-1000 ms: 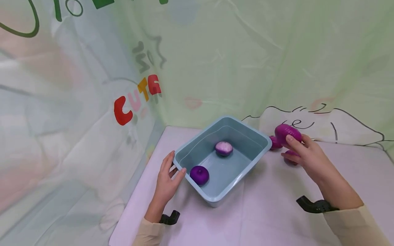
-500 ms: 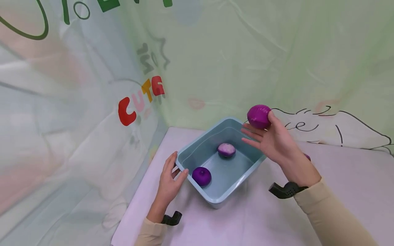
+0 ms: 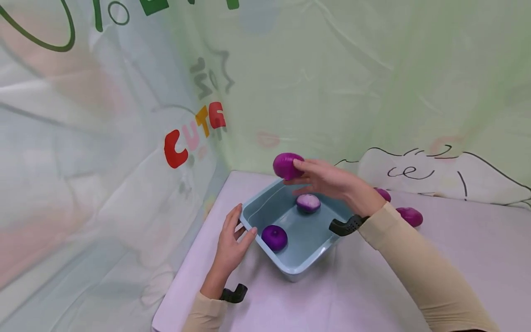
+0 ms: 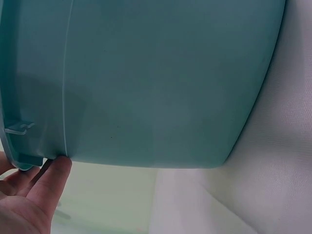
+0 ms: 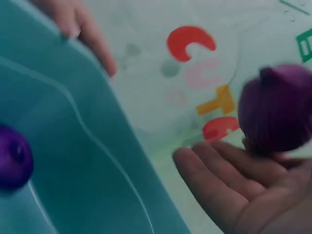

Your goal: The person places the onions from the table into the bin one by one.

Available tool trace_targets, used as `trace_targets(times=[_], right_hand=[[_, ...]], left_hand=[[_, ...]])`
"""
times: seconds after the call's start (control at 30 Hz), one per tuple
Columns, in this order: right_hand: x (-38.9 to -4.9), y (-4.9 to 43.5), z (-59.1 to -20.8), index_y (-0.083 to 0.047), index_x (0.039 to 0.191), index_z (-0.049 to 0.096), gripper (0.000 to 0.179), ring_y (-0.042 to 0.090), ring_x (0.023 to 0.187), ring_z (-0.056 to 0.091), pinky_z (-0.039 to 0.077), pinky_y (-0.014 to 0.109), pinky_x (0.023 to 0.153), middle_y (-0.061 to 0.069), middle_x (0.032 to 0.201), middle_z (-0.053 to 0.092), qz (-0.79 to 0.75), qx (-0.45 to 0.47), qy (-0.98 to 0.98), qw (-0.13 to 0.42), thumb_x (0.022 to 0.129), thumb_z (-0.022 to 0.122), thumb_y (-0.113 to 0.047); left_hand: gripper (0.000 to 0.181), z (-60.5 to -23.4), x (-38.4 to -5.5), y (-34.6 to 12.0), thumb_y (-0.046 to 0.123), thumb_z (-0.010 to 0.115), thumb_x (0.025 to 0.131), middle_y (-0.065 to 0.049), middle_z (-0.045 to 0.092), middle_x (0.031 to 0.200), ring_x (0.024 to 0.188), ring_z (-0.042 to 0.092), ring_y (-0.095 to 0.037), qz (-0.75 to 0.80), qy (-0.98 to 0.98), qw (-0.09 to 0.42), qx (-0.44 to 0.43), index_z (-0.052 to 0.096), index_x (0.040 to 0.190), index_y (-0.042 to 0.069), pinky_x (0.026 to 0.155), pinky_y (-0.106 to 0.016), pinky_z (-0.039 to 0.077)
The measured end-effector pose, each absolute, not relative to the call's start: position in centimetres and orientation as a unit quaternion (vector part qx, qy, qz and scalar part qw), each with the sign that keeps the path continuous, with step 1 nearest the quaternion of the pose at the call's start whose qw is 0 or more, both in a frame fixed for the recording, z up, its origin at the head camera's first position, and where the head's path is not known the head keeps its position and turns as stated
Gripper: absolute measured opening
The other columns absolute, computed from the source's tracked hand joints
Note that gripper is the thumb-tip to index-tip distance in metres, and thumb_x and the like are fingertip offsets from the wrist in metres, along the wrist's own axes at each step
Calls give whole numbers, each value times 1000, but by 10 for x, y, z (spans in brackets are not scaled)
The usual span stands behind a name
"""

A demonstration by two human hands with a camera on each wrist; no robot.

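A purple onion is held between the thumb and fingers of my right hand, above the far left part of a blue plastic bin. In the right wrist view the onion shows its stem stub, and several fingers stretch out below it. My left hand grips the bin's left corner, thumb over the rim and fingers round the outside. The left wrist view has those fingers under the rim. Inside the bin lie a dark purple round vegetable and a white-and-purple one.
Two more magenta pieces, one farther back and one nearer, lie on the white tabletop right of the bin. A printed curtain closes off the back and left sides.
My right hand has lifted the onion off the right side of the table and carried it left over the bin. The left hand keeps its grip on the corner.
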State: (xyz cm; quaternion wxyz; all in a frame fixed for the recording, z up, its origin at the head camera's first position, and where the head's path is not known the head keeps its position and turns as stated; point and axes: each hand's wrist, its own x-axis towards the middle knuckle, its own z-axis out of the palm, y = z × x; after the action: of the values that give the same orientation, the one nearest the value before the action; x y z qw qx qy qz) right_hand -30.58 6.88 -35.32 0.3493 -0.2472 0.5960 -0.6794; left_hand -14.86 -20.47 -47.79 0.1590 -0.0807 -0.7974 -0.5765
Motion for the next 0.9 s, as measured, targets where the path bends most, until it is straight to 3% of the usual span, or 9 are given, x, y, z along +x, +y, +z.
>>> trace_targets(times=[0.2, 0.4, 0.53, 0.7, 0.9], right_hand=[[-323, 56, -364, 4, 151, 39, 69, 37, 129, 53, 49, 54, 103, 21, 142, 53, -499, -287, 734, 360, 102, 66, -36], [-332, 44, -381, 3, 141, 49, 73, 32, 109, 60, 56, 49, 93, 16, 127, 60, -342, -293, 834, 318, 94, 75, -46], [-333, 37, -393, 3, 139, 50, 77, 31, 106, 60, 57, 47, 90, 16, 124, 60, -276, -289, 865, 304, 91, 78, -49], [-331, 32, -400, 3, 135, 51, 73, 32, 111, 58, 57, 42, 89, 15, 121, 61, -253, -287, 875, 297, 91, 78, -48], [-331, 27, -401, 2, 134, 51, 70, 32, 112, 57, 56, 42, 91, 15, 119, 61, -250, -285, 876, 299, 92, 76, -48]], left_hand=[[79, -500, -157, -211, 26, 74, 99, -8, 31, 164, 140, 46, -34, -567, -805, 156, -80, 32, 164, 14, 105, -51, 47], [79, -500, -158, -212, 25, 74, 99, -6, 32, 164, 139, 46, -34, -567, -805, 158, -79, 32, 164, 12, 105, -51, 47], [78, -500, -158, -212, 22, 75, 99, -5, 32, 163, 138, 47, -34, -569, -803, 159, -77, 33, 164, 13, 105, -52, 47], [78, -501, -158, -210, 14, 74, 98, -10, 31, 164, 139, 46, -39, -577, -800, 152, -71, 32, 164, 15, 105, -56, 46], [77, -488, -154, -205, 5, 72, 98, -21, 28, 163, 138, 44, -47, -577, -800, 152, -69, 30, 163, 4, 106, -61, 43]])
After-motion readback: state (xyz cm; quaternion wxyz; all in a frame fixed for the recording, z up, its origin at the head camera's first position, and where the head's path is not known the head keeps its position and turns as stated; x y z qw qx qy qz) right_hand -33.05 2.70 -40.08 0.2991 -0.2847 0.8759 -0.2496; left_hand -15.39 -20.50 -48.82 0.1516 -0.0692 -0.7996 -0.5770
